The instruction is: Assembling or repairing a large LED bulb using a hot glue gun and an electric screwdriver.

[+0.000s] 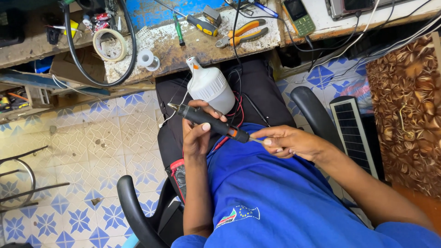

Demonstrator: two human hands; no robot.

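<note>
Head view: the person sat in a black chair [138, 216] over a blue-and-white tiled floor [92, 151]. The left hand [197, 133] was wrapped around a black pen-shaped tool [209, 121] with an orange band, its metal tip pointing up and left. The right hand [289, 142] pinched a thin rod at the tool's rear end between thumb and fingers. A white bulb-shaped lamp [210, 86] lay on the lap just above the tool, red and black wires [236, 115] beside it. A red-edged multimeter [178, 177] rested near the left forearm. On the worn workbench [183, 46] lay orange-handled pliers [241, 34], a screwdriver [200, 24] and a tape roll [110, 44]
</note>
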